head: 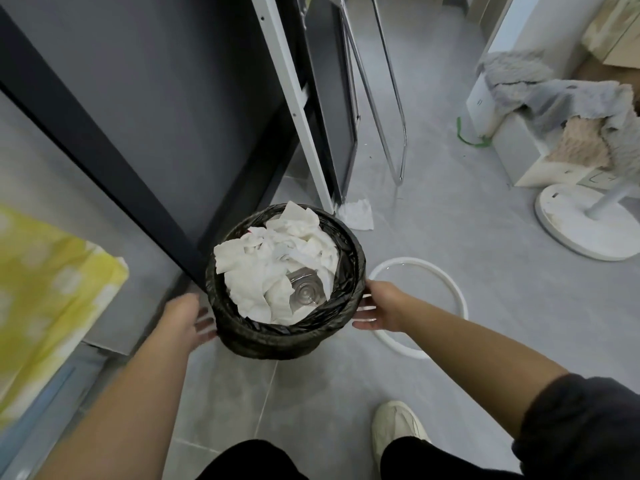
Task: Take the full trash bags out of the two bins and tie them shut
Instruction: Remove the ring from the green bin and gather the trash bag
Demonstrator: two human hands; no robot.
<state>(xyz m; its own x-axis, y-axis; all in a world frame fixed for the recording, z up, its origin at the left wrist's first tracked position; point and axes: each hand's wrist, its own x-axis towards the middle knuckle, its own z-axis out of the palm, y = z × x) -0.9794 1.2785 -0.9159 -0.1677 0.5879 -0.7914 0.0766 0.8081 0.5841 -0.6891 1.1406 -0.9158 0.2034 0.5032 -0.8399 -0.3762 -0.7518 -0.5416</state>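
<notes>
Head view: the bin (277,344) stands on the grey floor (433,220) and the black trash bag (351,268) is not yet out of it; its edge is folded down over the bin's rim. The bag is filled to the top with crumpled white tissues (263,268) and one clear plastic container (306,294) among them. The left hand (188,320) is at the left side of the bin and the right hand (377,306) at its right side, both with fingers nearly straight and spread, touching the folded plastic and gripping nothing. I judge the load to be light and soft, but the film is thin, slippery and easy to tear. It is best to peel the folded edge up off the rim and gather it above the tissues, so none spill. A white ring (446,289) lies right of the bin, and a loose tissue (356,214) behind it. No brand or writing is readable on the bin or the bag
</notes>
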